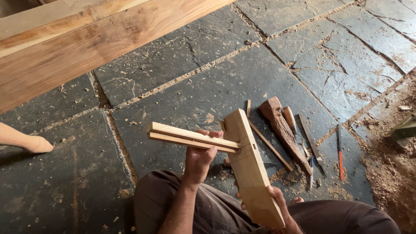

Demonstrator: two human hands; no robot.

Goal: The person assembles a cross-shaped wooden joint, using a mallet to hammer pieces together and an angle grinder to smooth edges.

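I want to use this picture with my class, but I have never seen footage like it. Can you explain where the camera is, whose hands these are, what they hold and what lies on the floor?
There is no machine here. One camera sits on a person's head and looks down at their own two bare hands and knees. The left hand grips a pale slotted strip. The right hand supports a thick wooden block from below. The strip meets the block's side at a right angle. They sit above a dark stone floor scattered with sawdust. Beside the block lie a rough mallet, a thin stick and a red-handled tool. Large planks cross the top left.
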